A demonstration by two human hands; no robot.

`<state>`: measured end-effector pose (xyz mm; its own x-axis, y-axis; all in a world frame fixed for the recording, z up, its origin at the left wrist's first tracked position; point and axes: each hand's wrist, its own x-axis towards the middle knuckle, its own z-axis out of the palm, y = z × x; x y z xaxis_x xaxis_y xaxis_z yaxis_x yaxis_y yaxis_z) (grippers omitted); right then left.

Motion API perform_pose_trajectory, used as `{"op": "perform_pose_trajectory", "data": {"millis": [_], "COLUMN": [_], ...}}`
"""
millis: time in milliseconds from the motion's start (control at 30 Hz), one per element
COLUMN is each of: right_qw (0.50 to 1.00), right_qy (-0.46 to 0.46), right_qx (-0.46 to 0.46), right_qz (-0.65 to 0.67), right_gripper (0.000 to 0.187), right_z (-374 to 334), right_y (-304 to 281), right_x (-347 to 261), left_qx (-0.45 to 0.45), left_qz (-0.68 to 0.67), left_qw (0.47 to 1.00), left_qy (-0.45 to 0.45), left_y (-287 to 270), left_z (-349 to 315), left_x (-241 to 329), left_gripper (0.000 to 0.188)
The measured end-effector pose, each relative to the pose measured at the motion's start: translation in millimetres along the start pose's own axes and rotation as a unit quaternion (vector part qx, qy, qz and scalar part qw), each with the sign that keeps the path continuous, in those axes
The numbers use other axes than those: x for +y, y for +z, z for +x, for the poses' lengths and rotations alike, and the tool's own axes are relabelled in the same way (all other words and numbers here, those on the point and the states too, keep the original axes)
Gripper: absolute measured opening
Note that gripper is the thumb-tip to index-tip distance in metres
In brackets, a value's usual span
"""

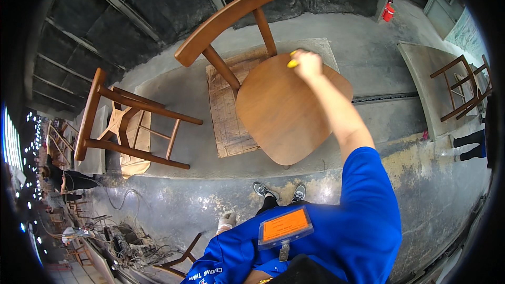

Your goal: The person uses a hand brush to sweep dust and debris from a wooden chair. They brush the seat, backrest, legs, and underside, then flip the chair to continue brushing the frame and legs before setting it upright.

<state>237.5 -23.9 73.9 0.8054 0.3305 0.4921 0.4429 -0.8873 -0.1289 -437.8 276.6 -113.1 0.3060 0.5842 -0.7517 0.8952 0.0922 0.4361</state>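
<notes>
A brown wooden chair [294, 108] with a broad rounded seat and a curved backrest [226, 23] stands in front of me. My right hand [309, 65] is closed over the far part of the seat, close to the backrest post. Yellow bits show at its fingers; whether they are a held thing or fingertip covers I cannot make out. Down at my left side hangs my left hand [226, 221] in a pale glove, away from the chair. Its fingers are too small and unclear to read.
Under the chair lies brown cardboard [231, 137] on a grey platform [184, 163]. A second wooden chair frame [131, 115] lies tipped over at left. Tangled hoses [123, 239] sit at lower left. Another chair [463, 84] and a person's legs [468, 144] are far right.
</notes>
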Motion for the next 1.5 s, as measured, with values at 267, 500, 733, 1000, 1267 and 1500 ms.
{"op": "perform_pose_trajectory", "data": {"millis": [267, 500, 733, 1000, 1267, 1500], "right_qw": [0.779, 0.675, 0.716, 0.541, 0.737, 0.688], "right_qy": [0.246, 0.176, 0.002, -0.026, -0.028, -0.09], "right_qx": [-0.189, 0.307, 0.219, -0.04, 0.255, -0.003], "right_qz": [0.544, 0.647, 0.663, 0.84, 0.625, 0.72], "right_gripper": [0.006, 0.009, 0.018, 0.024, 0.019, 0.025], "right_z": [17, 123, 106, 90, 86, 55], "right_y": [19, -22, -90, -90, -103, -129], "right_x": [-86, -12, -169, -173, -180, -210], "left_qx": [0.012, 0.035, 0.02, 0.005, -0.031, -0.037], "left_qz": [-0.076, -0.084, -0.039, 0.015, 0.017, 0.119], "left_qw": [0.997, 0.996, 0.999, 0.999, 0.998, 0.991], "left_qy": [0.0, -0.008, -0.017, 0.032, 0.044, 0.055], "left_y": [-46, -70, -81, -83, -80, -94], "left_z": [17, 37, 46, 76, 115, 160], "left_x": [-13, -5, -13, 12, 10, -17], "left_gripper": [0.041, 0.039, 0.043, 0.036, 0.04, 0.047]}}
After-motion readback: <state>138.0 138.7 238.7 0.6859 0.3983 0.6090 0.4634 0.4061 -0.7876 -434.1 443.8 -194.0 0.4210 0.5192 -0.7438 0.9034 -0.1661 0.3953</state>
